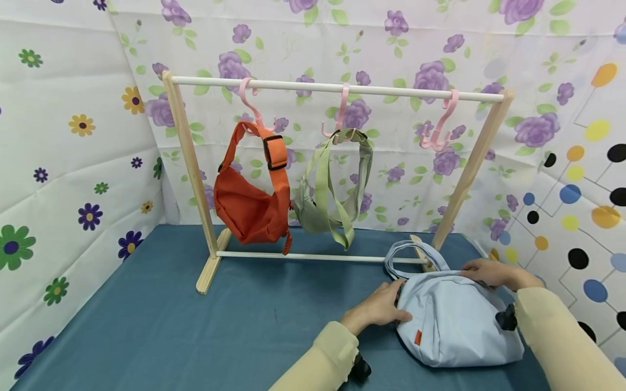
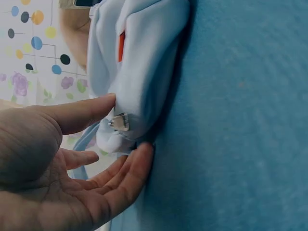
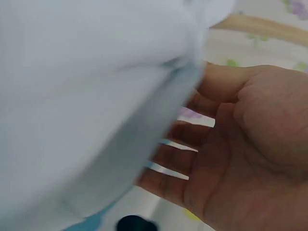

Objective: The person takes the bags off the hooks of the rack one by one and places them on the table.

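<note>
A light blue fabric bag [image 1: 455, 320] with a small orange tag lies at the front right of the table, its looped strap [image 1: 415, 247] stretching toward the rack foot. My left hand [image 1: 379, 307] is at the bag's left end. In the left wrist view, its thumb tip meets the fabric beside a small metal clasp [image 2: 120, 121], and the other fingers extend loosely along the lower end. My right hand [image 1: 491, 273] touches the upper right edge of the bag. The right wrist view shows its fingers [image 3: 175, 159] spread and fairly straight, their tips hidden behind the fabric.
A wooden rack with a white top rail [image 1: 303, 86] stands at the back. Pink hooks hold an orange bag [image 1: 251, 209] and a pale green bag [image 1: 332, 209]; the right pink hook [image 1: 442, 122] carries no bag. Patterned cloth walls [image 1: 313, 49] surround the blue tabletop [image 1: 210, 336].
</note>
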Demonstrator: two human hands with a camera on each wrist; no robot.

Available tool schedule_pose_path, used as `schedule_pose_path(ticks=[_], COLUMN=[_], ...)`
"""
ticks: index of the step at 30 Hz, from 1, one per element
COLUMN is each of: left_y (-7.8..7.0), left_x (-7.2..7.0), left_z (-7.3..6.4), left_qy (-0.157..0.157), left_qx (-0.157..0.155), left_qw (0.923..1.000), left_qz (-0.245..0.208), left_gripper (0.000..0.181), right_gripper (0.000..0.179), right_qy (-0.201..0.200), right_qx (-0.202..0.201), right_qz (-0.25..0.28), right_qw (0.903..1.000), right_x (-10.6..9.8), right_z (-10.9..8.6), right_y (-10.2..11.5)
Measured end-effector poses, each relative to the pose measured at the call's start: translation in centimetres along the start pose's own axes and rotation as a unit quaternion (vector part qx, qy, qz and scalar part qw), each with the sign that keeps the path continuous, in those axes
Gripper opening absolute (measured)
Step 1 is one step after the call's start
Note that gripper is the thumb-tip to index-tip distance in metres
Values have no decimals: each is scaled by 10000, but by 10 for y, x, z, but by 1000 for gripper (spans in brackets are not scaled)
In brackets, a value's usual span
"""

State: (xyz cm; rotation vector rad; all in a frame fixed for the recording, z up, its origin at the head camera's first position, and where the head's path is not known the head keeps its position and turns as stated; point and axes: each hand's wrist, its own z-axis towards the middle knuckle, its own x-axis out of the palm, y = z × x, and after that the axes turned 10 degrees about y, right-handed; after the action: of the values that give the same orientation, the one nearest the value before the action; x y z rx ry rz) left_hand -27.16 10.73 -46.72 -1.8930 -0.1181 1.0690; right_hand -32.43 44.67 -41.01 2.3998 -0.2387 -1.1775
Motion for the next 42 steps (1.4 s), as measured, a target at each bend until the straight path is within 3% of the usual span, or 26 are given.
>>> schedule_pose_path(ticks=[3,7,17,24,32,37,42], left_y=[-1,0,-6,-14,-19,-21,-29], left_x=[-5,-13,-33,-53,-68,-77,-86], left_z=[-2,-3,-14,-22,-37,-46,-56], left_qy=[-2,-35,-175,-479,-702,-836,-1174], left_qx=[46,204,692,1369,1575,1744,2044], left_qw=[9999,9997,9966,9864,9776,9709,9612], left_qz=[-153,-142,-413,-769,-1209,-1412,-1435], left_gripper=[80,74,57,38,33,33,34], right_gripper=[53,47,35,34,32,32,32], right_qy=[-19,-274,-784,-1142,-1268,-1517,-1830], right_qx=[-122,-549,-1350,-1537,-2066,-2134,-2255], right_qz=[10,-439,-522,-470,-407,-358,-119], right_qw=[9999,9972,9864,9804,9693,9644,9568], right_x=[-7,-11,0,4,10,12,13], right_z=[-5,-8,-6,-3,-3,1,1], right_y=[10,29,81,108,144,161,184])
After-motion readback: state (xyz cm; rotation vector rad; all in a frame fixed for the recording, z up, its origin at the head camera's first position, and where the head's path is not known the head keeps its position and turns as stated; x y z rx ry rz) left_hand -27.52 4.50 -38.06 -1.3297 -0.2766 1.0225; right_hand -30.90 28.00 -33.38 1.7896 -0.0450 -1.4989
